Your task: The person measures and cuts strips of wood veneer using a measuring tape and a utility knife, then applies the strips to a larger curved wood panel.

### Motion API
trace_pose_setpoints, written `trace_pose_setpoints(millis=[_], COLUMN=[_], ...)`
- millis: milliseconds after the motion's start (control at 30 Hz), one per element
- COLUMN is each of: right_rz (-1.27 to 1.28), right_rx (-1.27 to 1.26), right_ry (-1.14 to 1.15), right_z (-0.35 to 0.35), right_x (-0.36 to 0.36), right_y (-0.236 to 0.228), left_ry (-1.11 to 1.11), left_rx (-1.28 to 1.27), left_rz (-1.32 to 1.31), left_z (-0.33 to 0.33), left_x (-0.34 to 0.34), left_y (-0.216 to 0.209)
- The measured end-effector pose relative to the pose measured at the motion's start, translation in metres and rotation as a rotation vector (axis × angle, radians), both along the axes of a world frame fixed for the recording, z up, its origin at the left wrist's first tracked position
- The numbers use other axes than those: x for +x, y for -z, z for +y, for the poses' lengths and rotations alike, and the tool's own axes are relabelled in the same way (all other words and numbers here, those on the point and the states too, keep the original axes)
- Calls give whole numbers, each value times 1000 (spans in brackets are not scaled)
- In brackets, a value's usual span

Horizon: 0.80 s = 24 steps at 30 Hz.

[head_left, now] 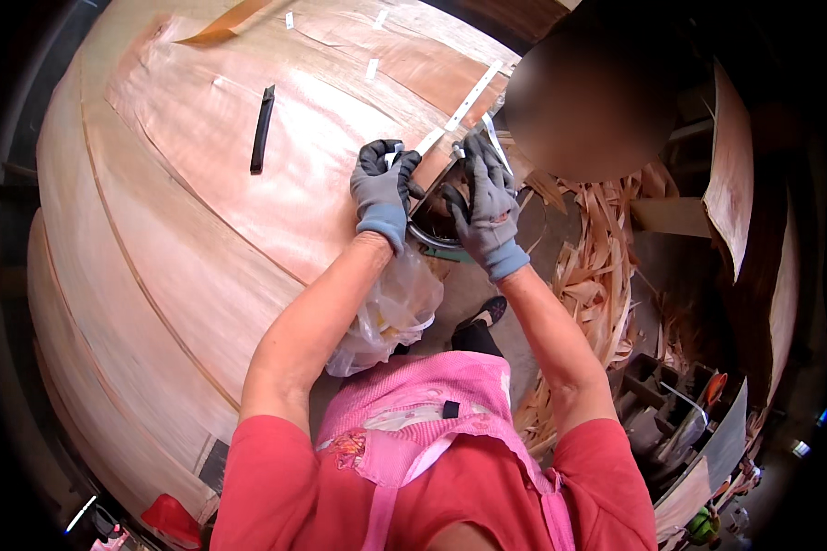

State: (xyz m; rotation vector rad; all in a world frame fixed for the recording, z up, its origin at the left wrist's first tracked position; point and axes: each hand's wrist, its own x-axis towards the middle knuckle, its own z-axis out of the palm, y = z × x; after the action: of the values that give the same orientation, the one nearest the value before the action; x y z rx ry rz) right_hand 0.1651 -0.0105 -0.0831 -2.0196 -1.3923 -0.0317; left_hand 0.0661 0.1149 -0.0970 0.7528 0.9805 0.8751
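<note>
Both my hands wear grey gloves with blue cuffs and work over the right edge of a stack of thin wood veneer sheets (193, 119). My left hand (382, 184) is closed, with a small piece of white tape (392, 156) between its fingertips. My right hand (490, 195) is bent around the end of a white tape strip, its thumb apart and lower down. A dotted white tape strip (475, 95) runs along the veneer up to the hands. Beneath them is a dark round container (438, 241), partly hidden. A black utility knife (263, 129) lies on the veneer.
A clear plastic bag (390, 312) hangs at the stack's edge below my left hand. Veneer scraps (588, 275) heap on the floor to the right. Bins of tools (657, 395) stand at the lower right. An orange-brown veneer strip (222, 25) lies at the far edge.
</note>
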Motion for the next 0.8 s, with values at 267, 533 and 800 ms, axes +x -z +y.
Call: trace_pose_setpoints(millis=[267, 533, 800], right_rz=[-32, 11, -3], right_rx=[68, 24, 157], right_ry=[-68, -33, 2], right_z=[26, 32, 34], right_x=[8, 5, 4], right_y=[4, 13, 8], left_ry=[8, 15, 38], left_rx=[-29, -27, -25], left_rz=[20, 8, 15], left_z=[0, -3, -3], left_x=[-1, -5, -5], left_y=[7, 4, 3])
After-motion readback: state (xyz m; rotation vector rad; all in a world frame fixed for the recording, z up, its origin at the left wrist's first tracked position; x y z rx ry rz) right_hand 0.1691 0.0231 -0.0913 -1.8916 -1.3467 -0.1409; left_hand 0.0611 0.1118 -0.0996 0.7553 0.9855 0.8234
